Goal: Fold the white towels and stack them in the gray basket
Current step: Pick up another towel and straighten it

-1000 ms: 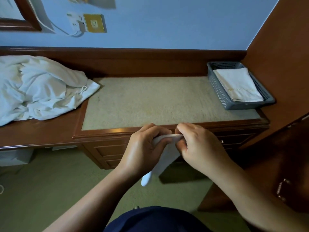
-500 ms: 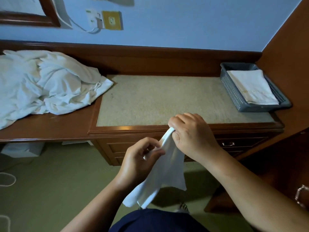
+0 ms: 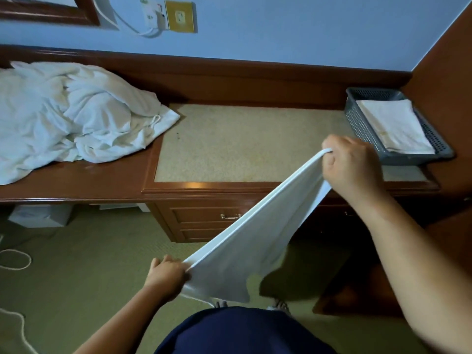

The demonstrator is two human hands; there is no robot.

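A white towel [image 3: 245, 246] is held in the air in front of the surface [image 3: 242, 141], and no part of it is seen resting on it. The hands are spread well apart. The left hand [image 3: 167, 275] is clenched on one end of the hemmed edge, low and close to the body. The right hand [image 3: 352, 167] is clenched on the other end, higher, above the front lip of the surface. The edge is drawn taut along a diagonal, and the remaining cloth hangs slack beneath it.

The gray basket [image 3: 357, 123] is at the right end of the surface, just beyond the right hand, with one folded towel [image 3: 393, 126] inside. The right hand is judged the nearer for placement. A heap of unfolded towels [image 3: 76, 116] lies at the left end.
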